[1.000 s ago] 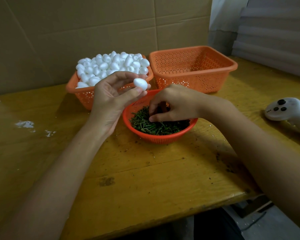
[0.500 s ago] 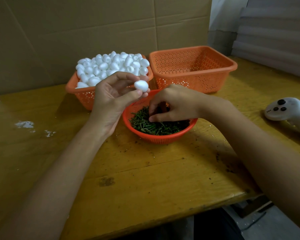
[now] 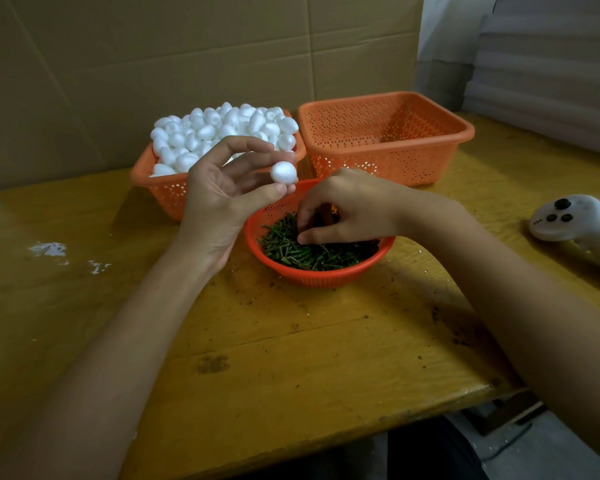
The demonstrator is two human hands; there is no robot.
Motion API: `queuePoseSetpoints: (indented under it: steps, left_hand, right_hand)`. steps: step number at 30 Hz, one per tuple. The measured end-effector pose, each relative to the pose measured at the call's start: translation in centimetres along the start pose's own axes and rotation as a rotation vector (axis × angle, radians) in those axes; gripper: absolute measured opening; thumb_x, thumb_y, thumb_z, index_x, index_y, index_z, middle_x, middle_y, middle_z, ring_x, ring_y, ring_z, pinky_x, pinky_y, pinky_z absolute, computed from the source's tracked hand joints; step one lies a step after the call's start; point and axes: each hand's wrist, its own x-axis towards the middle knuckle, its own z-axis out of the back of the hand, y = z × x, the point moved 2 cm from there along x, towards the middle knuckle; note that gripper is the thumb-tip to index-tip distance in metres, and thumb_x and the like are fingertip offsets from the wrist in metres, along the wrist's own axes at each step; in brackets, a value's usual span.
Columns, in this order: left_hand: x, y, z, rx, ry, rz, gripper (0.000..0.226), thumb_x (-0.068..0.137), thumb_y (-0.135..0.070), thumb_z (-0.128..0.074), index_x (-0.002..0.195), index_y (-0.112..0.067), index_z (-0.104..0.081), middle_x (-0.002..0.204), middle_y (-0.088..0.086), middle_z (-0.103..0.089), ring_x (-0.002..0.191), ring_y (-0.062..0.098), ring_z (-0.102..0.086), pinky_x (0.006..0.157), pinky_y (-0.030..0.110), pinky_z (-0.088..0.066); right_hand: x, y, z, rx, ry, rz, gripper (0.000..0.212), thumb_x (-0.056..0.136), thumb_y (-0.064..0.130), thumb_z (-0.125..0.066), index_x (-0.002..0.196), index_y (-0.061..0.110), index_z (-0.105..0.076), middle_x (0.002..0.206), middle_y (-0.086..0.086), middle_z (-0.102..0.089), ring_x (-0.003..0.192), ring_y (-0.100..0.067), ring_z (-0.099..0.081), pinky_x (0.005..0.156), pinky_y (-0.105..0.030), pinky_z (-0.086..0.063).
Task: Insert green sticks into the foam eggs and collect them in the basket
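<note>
We see the left hand (image 3: 222, 195) raised palm-up over the middle of the table (image 3: 291, 341), pinching one white foam egg (image 3: 283, 172) between thumb tip and fingertips. The egg sits just above the far-left rim of the round basket (image 3: 326, 277). That basket holds the green sticks (image 3: 309, 252). Just right of the egg, the right hand (image 3: 347, 209) reaches down into the round basket, fingers curled with their tips among the sticks; we cannot tell whether a stick is pinched. The egg and the right hand are near but apart. Along the table's far edge, against the cardboard wall (image 3: 187, 46), stand two square baskets side by side: the left basket (image 3: 163, 192) heaped with foam eggs (image 3: 222, 129), and the right basket (image 3: 388, 161) behind the right hand. A white controller (image 3: 575, 220) lies at the table's right edge.
</note>
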Motion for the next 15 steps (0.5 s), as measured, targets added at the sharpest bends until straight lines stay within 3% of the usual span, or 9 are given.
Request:
queuePoseSetpoints:
  steps: [4, 8, 15]
  left_hand:
    - [0.00, -0.05, 0.06, 0.013, -0.015, -0.005, 0.043, 0.082, 0.013, -0.077, 0.114, -0.010, -0.061, 0.114, 0.013, -0.078, 0.106, 0.035, -0.076, 0.094, 0.045, -0.060]
    - [0.07, -0.03, 0.24, 0.086, -0.038, -0.041, 0.045, 0.081, 0.008, -0.081, 0.115, -0.012, -0.060, 0.116, 0.016, -0.078, 0.108, 0.038, -0.075, 0.100, 0.057, -0.058]
    - [0.12, -0.22, 0.20, 0.178, -0.069, -0.084, 0.045, 0.081, 0.007, -0.084, 0.113, -0.013, -0.060, 0.113, 0.007, -0.080, 0.105, 0.027, -0.077, 0.090, 0.036, -0.060]
  right_hand:
    - [-0.01, 0.03, 0.02, 0.001, 0.008, 0.001, 0.023, 0.093, 0.045, -0.073, 0.105, 0.027, -0.078, 0.100, 0.015, -0.076, 0.088, -0.003, -0.064, 0.087, -0.036, -0.052]
    - [0.00, 0.04, 0.00, 0.000, 0.011, -0.002, 0.023, 0.093, 0.045, -0.073, 0.105, 0.027, -0.078, 0.101, 0.015, -0.076, 0.087, -0.003, -0.063, 0.088, -0.037, -0.052]
    - [0.05, -0.05, -0.03, 0.003, 0.012, -0.005, 0.023, 0.093, 0.046, -0.072, 0.106, 0.027, -0.078, 0.101, 0.015, -0.076, 0.089, -0.004, -0.064, 0.088, -0.036, -0.052]
